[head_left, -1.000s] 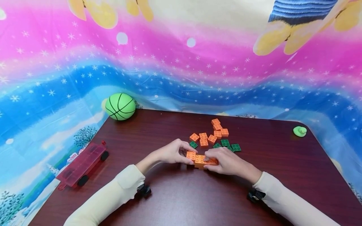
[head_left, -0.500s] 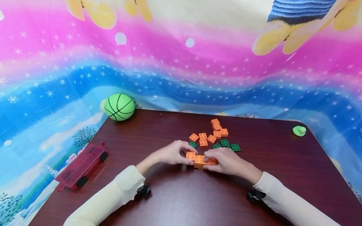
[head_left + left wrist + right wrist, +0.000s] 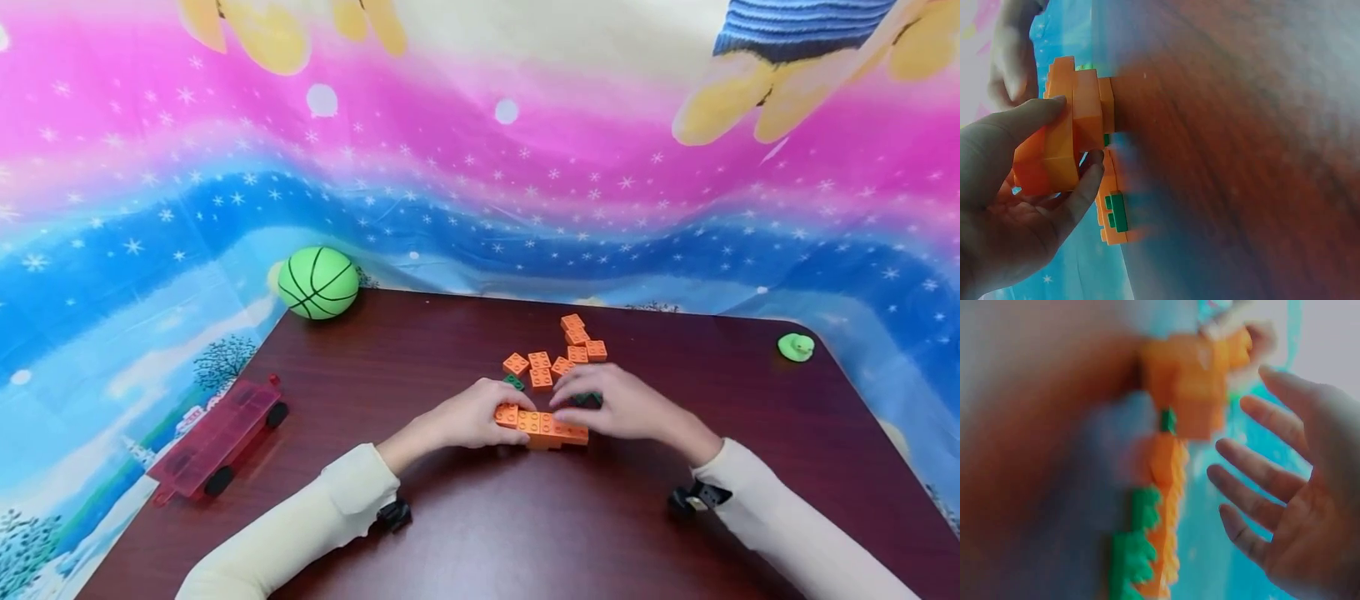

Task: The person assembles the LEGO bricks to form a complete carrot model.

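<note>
An assembly of joined orange toy bricks (image 3: 551, 427) is gripped at its left end by my left hand (image 3: 480, 414). In the left wrist view the thumb lies on one side of the orange bricks (image 3: 1060, 140) and fingers on the other; several layers show. My right hand (image 3: 626, 404) is off the bricks, just beyond their right end. Its fingers are spread and hold nothing in the right wrist view, where the hand (image 3: 1285, 487) appears beside the blurred orange bricks (image 3: 1191, 375). A green brick (image 3: 588, 399) lies partly hidden beneath the right hand.
Loose orange bricks (image 3: 540, 377) lie behind the hands, with a small green brick (image 3: 513, 382) near them. A green ball (image 3: 318, 283) sits at the back left, a red translucent toy wagon (image 3: 221, 437) at the left, and a green rubber duck (image 3: 796, 347) at the back right.
My right hand has let go of the orange bricks and moved right and away, its fingers spreading. My left hand has shifted slightly right, still holding the bricks.
</note>
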The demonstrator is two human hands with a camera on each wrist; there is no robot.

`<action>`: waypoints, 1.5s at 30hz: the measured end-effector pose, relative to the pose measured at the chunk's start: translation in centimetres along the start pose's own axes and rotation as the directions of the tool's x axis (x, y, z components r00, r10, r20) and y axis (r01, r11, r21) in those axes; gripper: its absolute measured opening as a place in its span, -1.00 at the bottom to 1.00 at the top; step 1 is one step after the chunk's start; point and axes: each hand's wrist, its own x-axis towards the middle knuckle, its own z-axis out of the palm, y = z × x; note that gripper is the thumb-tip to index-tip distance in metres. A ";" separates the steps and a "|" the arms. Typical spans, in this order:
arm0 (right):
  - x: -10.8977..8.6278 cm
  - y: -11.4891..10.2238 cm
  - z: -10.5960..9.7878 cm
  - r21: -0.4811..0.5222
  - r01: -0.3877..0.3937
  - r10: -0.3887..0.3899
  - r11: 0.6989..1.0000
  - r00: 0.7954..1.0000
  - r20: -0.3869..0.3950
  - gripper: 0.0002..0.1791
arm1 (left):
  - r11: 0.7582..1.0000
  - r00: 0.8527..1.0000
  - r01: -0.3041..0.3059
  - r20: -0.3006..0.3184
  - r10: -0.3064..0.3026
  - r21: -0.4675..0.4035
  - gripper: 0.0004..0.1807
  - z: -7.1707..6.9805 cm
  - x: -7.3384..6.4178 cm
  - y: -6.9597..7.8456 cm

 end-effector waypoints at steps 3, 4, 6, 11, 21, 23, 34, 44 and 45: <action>0.8 1.3 -0.7 -0.028 -0.086 0.085 0.996 0.995 -0.047 -0.80 | 0.999 0.999 0.040 0.023 -0.041 0.015 -0.53 0.2 -0.4 0.2; 1.2 1.7 -0.8 -0.050 -0.115 0.112 0.992 0.992 -0.059 -0.80 | 0.998 0.998 0.053 0.026 -0.054 0.021 -0.50 0.3 -0.5 0.3; 1.8 2.5 -0.7 -0.114 -0.167 0.159 0.979 0.984 -0.076 -0.79 | 0.998 0.998 0.062 0.025 -0.062 0.031 -0.45 0.5 -0.6 0.4; 3.4 4.1 0.2 -0.254 -0.182 0.165 0.950 0.982 -0.087 -0.75 | 0.998 0.998 0.043 -0.037 -0.042 0.045 -0.52 0.6 -0.1 0.8; 4.6 5.1 1.7 -0.302 -0.194 0.174 0.933 0.980 -0.092 -0.83 | 0.999 0.998 0.046 -0.039 -0.045 0.015 -0.68 0.7 0.8 1.2; 4.7 5.1 1.7 -0.290 -0.200 0.179 0.936 0.979 -0.097 -0.84 | 0.999 0.998 0.051 -0.039 -0.050 0.016 -0.69 0.6 0.8 1.2; 3.3 4.0 -1.1 -0.108 -0.174 0.155 0.979 0.973 -0.169 -0.83 | 0.997 0.998 0.067 -0.017 -0.067 0.024 -0.69 0.4 1.1 1.4; -0.6 0.8 -2.8 0.022 -0.154 0.156 0.988 0.982 -0.106 -0.83 | 0.999 0.998 0.027 -0.054 -0.028 -0.034 -0.68 0.6 1.7 1.7; -1.0 0.4 -2.9 0.030 -0.157 0.159 0.987 0.982 -0.100 -0.82 | 0.999 0.998 0.029 -0.054 -0.032 -0.042 -0.71 0.7 1.7 1.8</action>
